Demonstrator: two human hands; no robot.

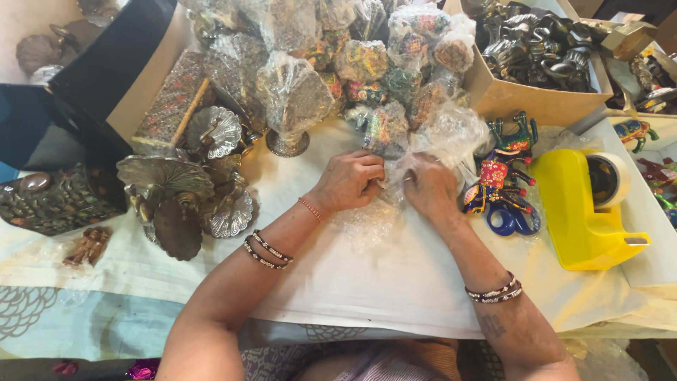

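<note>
My left hand (348, 180) and my right hand (428, 185) meet at the middle of a white cloth-covered table (367, 275). Both pinch a sheet of clear bubble wrap (441, 137) that bunches up between and behind them. A small painted figurine wrapped in bubble wrap (386, 129) sits just beyond my fingers. What the wrap in my hands encloses is hidden. Beaded bangles circle both wrists.
Several wrapped painted figurines (395, 56) pile up behind. Silver metal peacock pieces (185, 190) lie at left. A yellow tape dispenser (585, 212), blue-handled scissors (509, 220) and colourful painted animals (504, 166) are at right. A cardboard box of dark metal figures (536, 99) stands at back right.
</note>
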